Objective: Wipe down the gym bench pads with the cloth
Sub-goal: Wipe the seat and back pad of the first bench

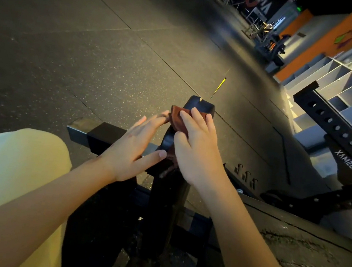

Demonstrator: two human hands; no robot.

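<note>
The brown cloth (175, 118) lies on top of the thin black pad (197, 106), just toward twelve o'clock from the middle of the view. The right hand (199, 153) holds it there, with its fingers bent over it and its thumb on the side. The left hand (134, 148), at eight o'clock from the cloth, is flat, with its fingers straight and apart. A black rack (334, 126) with holes stands at three o'clock.

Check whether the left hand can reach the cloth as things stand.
Probably yes. The left hand lies open beside the pad, its fingertips close to the cloth's bare left edge with nothing between; the right hand holds the rest.
</note>
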